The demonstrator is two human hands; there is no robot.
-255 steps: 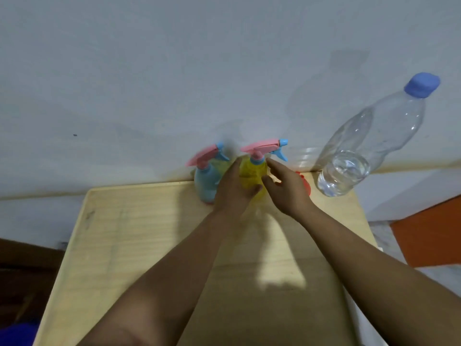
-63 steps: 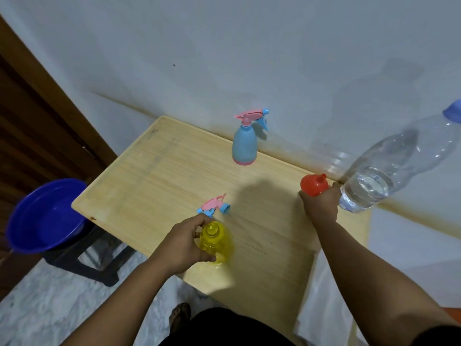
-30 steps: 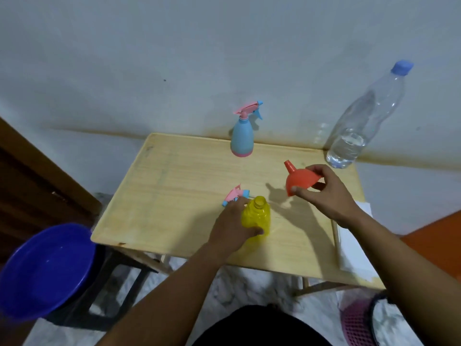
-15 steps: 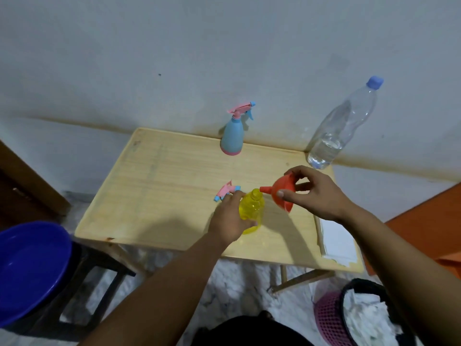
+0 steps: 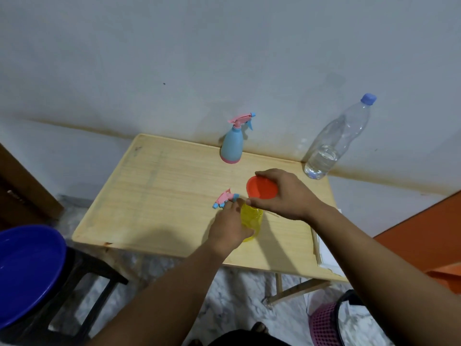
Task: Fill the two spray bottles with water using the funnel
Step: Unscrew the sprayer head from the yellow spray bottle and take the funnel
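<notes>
funnel over bottle: the red funnel (image 5: 262, 190) sits at the centre of the frame, wide mouth facing up toward the camera, directly above the neck of the yellow spray bottle (image 5: 251, 221). its spout is hidden, so i cannot tell whether it is already inside the neck.
right hand: the right hand (image 5: 287, 196) comes in from the lower right and pinches the funnel rim between thumb and curled fingers.
left hand: the left hand (image 5: 228, 227) comes in from the bottom centre, fingers wrapped round the yellow bottle, holding it upright on the wooden table (image 5: 162, 186).
long axis: bottle and funnel both stand roughly vertical, and appear lined up.
removed top: a pink and blue spray head (image 5: 224, 198) lies on the table just left of the yellow bottle.
second bottle: the blue spray bottle (image 5: 232, 146) stands upper centre, its top on, well apart from both hands.
water source: a clear water bottle (image 5: 334, 143) with a blue cap stands upper right, partly full, nearer the right hand.
writing: no brand, label or text can be read on anything.
</notes>
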